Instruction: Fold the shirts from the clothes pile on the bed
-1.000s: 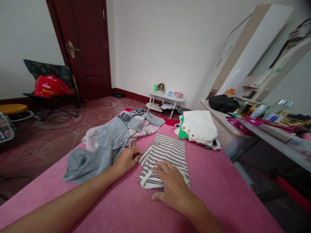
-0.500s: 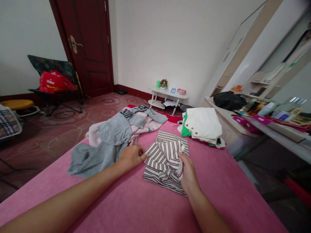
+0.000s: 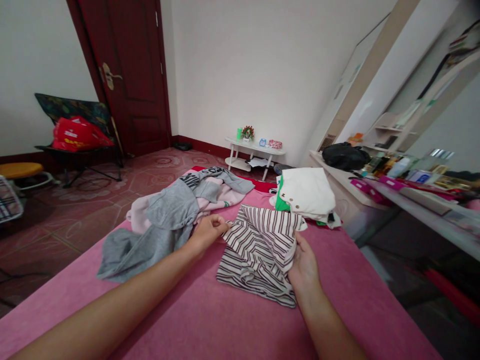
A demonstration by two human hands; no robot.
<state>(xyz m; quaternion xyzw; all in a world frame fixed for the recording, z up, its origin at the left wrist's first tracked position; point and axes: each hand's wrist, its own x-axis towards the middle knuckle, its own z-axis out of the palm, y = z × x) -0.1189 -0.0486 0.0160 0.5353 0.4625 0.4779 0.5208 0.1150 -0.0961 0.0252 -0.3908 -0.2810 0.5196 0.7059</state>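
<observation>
A striped garment, white with dark brown lines, lies partly folded on the pink bed cover. My left hand pinches its left edge between thumb and fingers. On the other side, my right hand grips the right edge, with the thumb on top and the other fingers partly hidden by cloth. The upper layer is raised between both hands, while the lower layer rests flat. Just left of my left hand lies a crumpled grey garment with dark lettering, over a pale pink one.
A stack of folded clothes with a white garment on top sits at the right far edge. Beyond the bed stands a small white table. On the right is a cluttered dressing table; a folding chair holding a red bag stands left.
The upper layer of the striped garment has been lifted and spread wider, its right part moving outward with my right hand. The view has shifted slightly to the right.
</observation>
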